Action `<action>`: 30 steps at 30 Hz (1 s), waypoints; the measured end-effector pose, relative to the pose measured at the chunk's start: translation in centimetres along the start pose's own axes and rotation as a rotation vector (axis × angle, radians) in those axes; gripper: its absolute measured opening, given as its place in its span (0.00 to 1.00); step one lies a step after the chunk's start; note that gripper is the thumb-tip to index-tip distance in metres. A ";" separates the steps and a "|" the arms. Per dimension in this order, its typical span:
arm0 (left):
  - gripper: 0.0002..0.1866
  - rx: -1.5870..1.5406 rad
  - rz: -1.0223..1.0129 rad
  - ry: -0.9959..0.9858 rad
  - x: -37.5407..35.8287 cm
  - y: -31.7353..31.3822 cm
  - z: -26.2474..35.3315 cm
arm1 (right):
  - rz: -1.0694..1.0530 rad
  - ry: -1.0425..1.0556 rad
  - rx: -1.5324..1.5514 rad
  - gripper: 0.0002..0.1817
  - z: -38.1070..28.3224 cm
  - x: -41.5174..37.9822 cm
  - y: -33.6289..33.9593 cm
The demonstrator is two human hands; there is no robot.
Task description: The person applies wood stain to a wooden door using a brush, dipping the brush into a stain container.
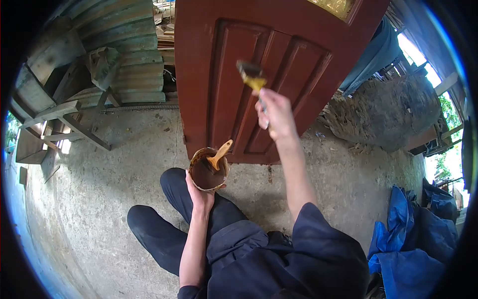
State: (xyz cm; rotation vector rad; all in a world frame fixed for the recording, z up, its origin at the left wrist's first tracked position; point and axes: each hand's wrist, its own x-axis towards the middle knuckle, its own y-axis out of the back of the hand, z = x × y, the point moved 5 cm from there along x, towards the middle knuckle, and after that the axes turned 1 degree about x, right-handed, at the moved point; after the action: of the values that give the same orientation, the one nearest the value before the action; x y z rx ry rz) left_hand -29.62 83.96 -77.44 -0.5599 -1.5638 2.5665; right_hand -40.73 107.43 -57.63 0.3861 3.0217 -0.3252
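My left hand (200, 193) is wrapped round the side of a round paint container (191, 175) with brown paint in it. A second paintbrush (219, 155) with an orange-brown handle stands in that paint, leaning on the rim. My right hand (274, 112) grips a paintbrush (252, 75) by its handle, dark bristles pointing up and left. Slight blur shows on this brush, which overlaps the panels of a reddish-brown wooden door (196, 74) in this view. The door stands upright in front of my knees.
A wooden frame or bench (59, 110) stands at the left by corrugated sheets (134, 60). On the right are a large worn brown sheet (388, 112) and a crumpled blue tarp (406, 249). Concrete floor (99, 174) lies around me.
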 end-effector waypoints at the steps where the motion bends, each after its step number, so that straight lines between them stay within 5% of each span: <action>1: 0.37 0.011 0.014 0.002 -0.2 -0.1 0.0 | -0.005 0.063 0.010 0.16 -2.4 0.4 -0.4; 4: 0.37 0.019 0.013 0.010 0.0 -0.1 -0.3 | -0.048 0.227 0.026 0.16 -8.6 2.6 -1.5; 7: 0.36 0.017 0.026 -0.017 -0.1 -0.3 -0.1 | -0.058 0.184 0.060 0.16 -6.9 3.3 -1.7; 18: 0.35 -0.122 0.148 -0.100 -1.2 2.0 1.4 | 0.094 -0.062 -0.055 0.19 24.7 -3.2 2.8; 24: 0.34 -0.086 0.180 -0.121 -1.9 2.2 1.6 | 0.108 -0.236 0.030 0.19 36.0 -5.8 4.9; 27: 0.35 -0.054 0.179 -0.128 -2.0 2.4 1.8 | 0.167 -0.574 0.039 0.17 43.7 -7.4 7.1; 30: 0.35 -0.028 0.203 -0.153 -2.0 3.5 1.7 | 0.170 -0.586 -0.027 0.15 45.6 -7.3 6.7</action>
State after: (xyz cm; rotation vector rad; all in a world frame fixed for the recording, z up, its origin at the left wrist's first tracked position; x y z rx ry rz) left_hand -27.92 80.31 -79.24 -0.5644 -1.6717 2.8013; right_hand -29.73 102.04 -102.61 0.4487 2.4030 -0.3161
